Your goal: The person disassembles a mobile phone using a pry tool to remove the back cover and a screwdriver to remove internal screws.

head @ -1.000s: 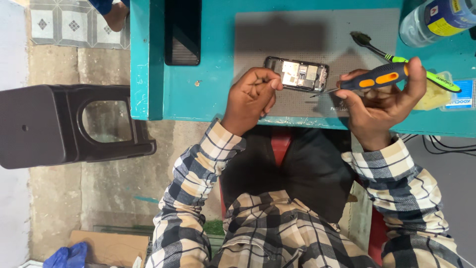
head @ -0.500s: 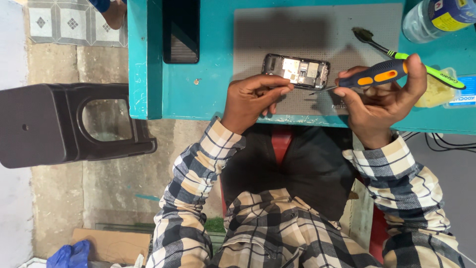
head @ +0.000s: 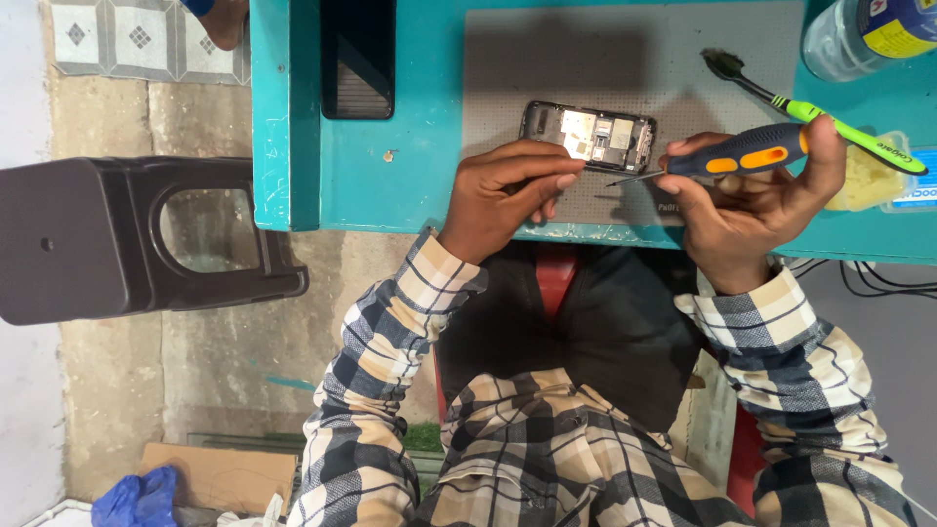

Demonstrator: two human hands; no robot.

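Phone [head: 590,136], opened with its back off and metal parts bare, lies flat on a grey dotted mat [head: 508,68] near the front edge of the teal desk [head: 420,146]. The left hand [head: 503,195] rests at that edge, fingers [head: 547,181] drawn together just below the phone. The right hand [head: 752,200] has its fingers clamped on a blue-and-orange screwdriver [head: 747,154], thin tip beside the phone's right end. A green toothbrush [head: 820,119] lies just behind. Left of the mat, a black ribbed slab [head: 357,59] leaves bare desk between. A dark plastic stool [head: 127,239] stands on the floor.
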